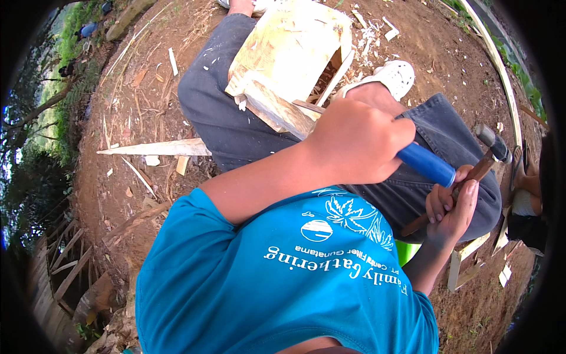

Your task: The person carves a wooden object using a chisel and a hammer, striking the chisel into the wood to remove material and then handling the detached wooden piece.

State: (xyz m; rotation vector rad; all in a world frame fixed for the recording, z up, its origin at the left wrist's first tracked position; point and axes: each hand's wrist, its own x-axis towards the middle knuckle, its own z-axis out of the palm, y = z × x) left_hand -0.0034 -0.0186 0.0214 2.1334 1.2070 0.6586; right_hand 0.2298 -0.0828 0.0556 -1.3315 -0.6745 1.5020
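My left hand (368,141) is closed in a fist around one end of a blue cylinder (427,164); whatever else it may hold is hidden. The cylinder slants down to the right, and its free end meets my right hand (453,206). In that hand's fingers is a hammer (484,167) with a brown wooden handle and a dark metal head, the head up and to the right over my knee. The handle runs on below my palm. A pale, roughly cut wooden block (289,47) with a dark hollow in its side lies between my legs, beyond my left hand.
Wood chips (368,38) lie around the block on brown soil. A pointed wood strip (153,147) is left of my leg. Cut timber (466,262) lies beside my right arm. Another person's leg (527,186) is at the right edge, and a long pale pole (501,65) curves behind.
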